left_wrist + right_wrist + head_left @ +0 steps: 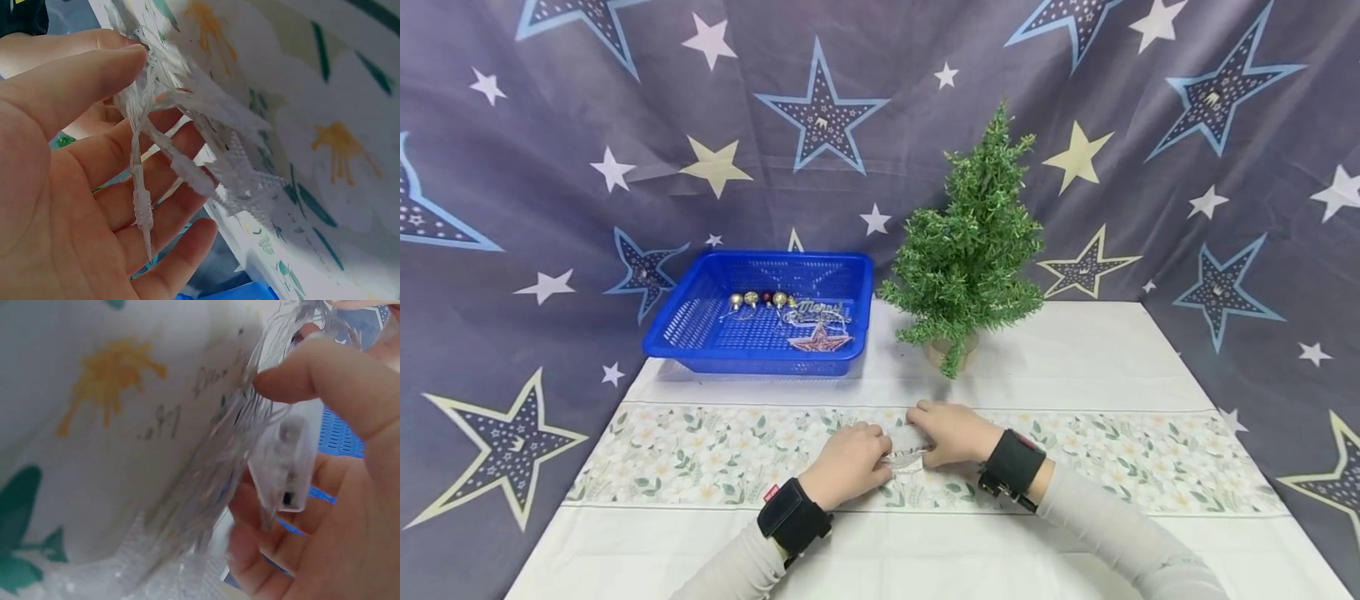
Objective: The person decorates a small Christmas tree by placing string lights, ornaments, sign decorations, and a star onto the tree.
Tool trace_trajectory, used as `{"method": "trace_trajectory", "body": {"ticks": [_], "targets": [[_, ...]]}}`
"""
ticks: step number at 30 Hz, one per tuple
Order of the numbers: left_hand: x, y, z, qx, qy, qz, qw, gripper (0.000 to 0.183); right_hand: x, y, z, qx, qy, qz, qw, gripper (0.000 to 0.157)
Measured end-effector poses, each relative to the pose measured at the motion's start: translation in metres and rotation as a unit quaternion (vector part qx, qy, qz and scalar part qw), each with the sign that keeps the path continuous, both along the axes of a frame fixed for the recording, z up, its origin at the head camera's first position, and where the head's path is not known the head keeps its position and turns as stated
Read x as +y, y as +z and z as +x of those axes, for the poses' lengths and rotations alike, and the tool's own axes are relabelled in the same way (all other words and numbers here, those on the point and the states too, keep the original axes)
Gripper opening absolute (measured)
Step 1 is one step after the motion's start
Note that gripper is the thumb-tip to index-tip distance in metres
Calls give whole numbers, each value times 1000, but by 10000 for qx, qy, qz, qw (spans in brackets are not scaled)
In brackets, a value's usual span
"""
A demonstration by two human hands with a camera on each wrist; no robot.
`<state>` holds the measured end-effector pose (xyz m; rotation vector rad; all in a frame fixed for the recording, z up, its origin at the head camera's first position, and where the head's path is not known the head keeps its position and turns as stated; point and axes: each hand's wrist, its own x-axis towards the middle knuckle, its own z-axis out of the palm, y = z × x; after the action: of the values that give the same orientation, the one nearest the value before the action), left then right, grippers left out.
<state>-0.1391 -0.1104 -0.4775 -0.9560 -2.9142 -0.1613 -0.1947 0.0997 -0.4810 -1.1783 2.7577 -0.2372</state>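
A bundle of clear string lights (907,458) lies between my two hands, low over the floral band of the cloth. My left hand (848,465) pinches its wires between thumb and fingers; the left wrist view shows small bulbs hanging over the fingers and a clear star-shaped light (247,178) beside them. My right hand (957,432) holds the other side of the bundle, its thumb on the looped wires (234,440). A whitish translucent box (289,465), which looks like the battery case, sits against the right fingers. Part of the bundle is hidden by the hands.
A blue plastic basket (760,365) stands at the back left, holding several small baubles (752,299), a "Merry Christmas" sign (818,312) and a pink star (820,338). A small green artificial tree (973,250) stands behind the right hand. Star-printed fabric (925,142) hangs behind the table.
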Motion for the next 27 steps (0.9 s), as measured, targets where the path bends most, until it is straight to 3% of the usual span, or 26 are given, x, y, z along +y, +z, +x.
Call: {"method": "trace_trajectory", "body": {"ticks": [4, 14, 17, 20, 23, 27], "targets": [[-2, 0, -1, 22, 118, -20, 9999, 21, 1, -1, 1, 250, 15, -180, 9995, 50], [-7, 3, -10, 161, 423, 352, 9984, 30, 12, 0, 2, 240, -135, -670, 9974, 62], [-4, 9, -17, 61, 445, 418, 9981, 32, 17, 3, 12, 627, -190, -949, 9933, 55], [2, 18, -28, -216, 245, 249, 9992, 35, 20, 3, 25, 1028, 1, -1095, 9887, 38], [12, 23, -40, -487, -79, -26, 9988, 37, 21, 2, 34, 1332, 294, -1007, 9855, 22], [24, 22, -51, -652, -376, -459, 9961, 35, 18, -4, 38, 1594, 496, -721, 9833, 12]]}}
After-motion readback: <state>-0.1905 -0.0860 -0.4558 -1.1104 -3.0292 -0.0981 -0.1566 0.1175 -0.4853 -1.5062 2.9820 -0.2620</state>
